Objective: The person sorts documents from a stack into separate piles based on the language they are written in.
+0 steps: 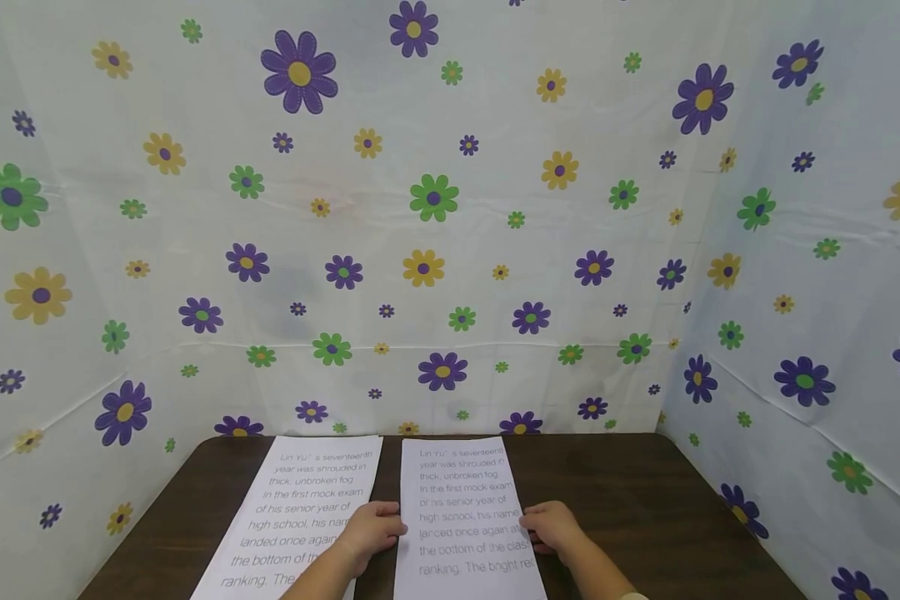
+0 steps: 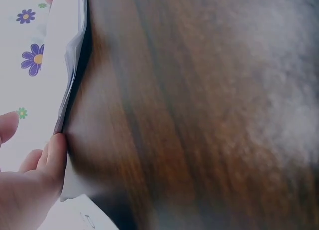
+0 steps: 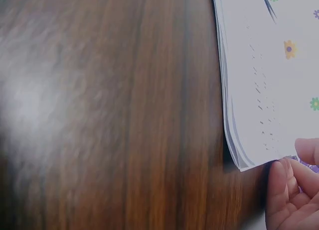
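A stack of printed white paper lies between my two hands, its lower end cut off by the head view. At its left edge is my left hand, fingertips against the sheets and thumb toward the printed side. My right hand holds the opposite edge, with its fingers bent at the side. In the left wrist view, a dark gap shows under the edge of the stack. The sheet edges are slightly fanned in the right wrist view. A second printed stack lies to the left, partly behind my left forearm.
The dark brown wooden table carries both stacks. White cloth with purple, yellow and green flowers hangs behind the table and on both sides. Bare wood lies right of my right hand.
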`<action>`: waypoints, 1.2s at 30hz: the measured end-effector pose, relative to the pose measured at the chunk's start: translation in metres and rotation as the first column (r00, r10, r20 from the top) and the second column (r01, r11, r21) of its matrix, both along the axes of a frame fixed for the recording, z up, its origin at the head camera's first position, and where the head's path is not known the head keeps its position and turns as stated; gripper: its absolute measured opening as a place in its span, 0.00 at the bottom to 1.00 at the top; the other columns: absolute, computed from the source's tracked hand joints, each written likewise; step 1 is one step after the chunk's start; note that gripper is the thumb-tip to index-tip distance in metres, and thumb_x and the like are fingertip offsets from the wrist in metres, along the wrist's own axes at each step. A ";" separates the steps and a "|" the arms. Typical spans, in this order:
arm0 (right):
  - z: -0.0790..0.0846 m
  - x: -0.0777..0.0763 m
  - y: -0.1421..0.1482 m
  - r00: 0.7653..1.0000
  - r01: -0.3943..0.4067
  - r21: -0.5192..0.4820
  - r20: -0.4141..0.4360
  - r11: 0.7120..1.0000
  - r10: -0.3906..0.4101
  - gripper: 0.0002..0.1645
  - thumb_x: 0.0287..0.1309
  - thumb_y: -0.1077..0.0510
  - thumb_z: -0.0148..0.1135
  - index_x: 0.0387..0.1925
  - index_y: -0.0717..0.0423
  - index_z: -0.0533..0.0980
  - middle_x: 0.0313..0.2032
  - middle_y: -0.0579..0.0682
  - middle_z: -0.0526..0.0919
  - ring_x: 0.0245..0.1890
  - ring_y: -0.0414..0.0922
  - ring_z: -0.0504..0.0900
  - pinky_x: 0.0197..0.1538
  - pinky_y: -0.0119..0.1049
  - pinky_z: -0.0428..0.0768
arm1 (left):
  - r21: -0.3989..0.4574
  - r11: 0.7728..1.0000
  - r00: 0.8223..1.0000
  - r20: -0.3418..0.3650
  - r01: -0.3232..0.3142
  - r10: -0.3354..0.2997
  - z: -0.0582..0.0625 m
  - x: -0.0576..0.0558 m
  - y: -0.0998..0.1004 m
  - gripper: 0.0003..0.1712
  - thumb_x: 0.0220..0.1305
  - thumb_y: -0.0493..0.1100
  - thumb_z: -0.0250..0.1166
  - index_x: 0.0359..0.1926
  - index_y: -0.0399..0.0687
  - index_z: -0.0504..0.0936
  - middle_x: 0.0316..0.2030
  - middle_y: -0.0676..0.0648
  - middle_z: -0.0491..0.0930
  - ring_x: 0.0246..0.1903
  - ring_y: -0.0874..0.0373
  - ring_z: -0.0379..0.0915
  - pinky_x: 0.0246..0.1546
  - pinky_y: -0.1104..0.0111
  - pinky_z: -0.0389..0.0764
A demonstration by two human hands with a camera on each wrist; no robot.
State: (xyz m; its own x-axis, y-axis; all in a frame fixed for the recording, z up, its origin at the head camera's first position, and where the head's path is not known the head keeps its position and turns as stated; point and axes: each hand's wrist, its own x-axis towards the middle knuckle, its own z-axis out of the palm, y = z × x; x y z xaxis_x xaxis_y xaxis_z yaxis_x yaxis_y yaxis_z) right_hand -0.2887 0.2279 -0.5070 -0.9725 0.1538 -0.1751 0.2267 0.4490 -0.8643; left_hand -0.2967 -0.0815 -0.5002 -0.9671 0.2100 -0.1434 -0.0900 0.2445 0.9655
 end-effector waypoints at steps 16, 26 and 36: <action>-0.009 -0.007 -0.015 0.987 0.119 0.104 -0.118 0.987 -0.106 0.10 0.50 0.64 0.67 0.34 0.69 0.83 0.27 0.53 0.83 0.25 0.44 0.77 0.25 0.34 0.77 | 0.013 0.997 0.997 0.009 -0.072 0.072 -0.004 -0.004 0.001 0.35 0.56 0.32 0.62 0.61 0.16 0.63 0.55 0.23 0.73 0.55 0.36 0.76 0.54 0.53 0.81; -0.011 -0.008 -0.013 0.980 0.142 -0.010 -0.140 0.990 -0.142 0.10 0.52 0.66 0.63 0.35 0.71 0.82 0.27 0.54 0.83 0.27 0.45 0.78 0.27 0.33 0.76 | 0.002 0.997 0.997 -0.015 -0.077 0.077 -0.005 -0.006 0.000 0.34 0.55 0.32 0.62 0.61 0.17 0.64 0.55 0.24 0.74 0.55 0.36 0.76 0.53 0.55 0.82; -0.010 -0.007 -0.005 0.985 0.116 -0.125 -0.117 0.985 -0.130 0.16 0.57 0.63 0.62 0.42 0.74 0.80 0.28 0.52 0.85 0.26 0.41 0.80 0.28 0.33 0.79 | -0.018 0.997 0.996 -0.043 -0.073 0.072 -0.004 -0.005 0.002 0.34 0.54 0.32 0.62 0.60 0.17 0.65 0.53 0.24 0.76 0.53 0.37 0.77 0.52 0.56 0.83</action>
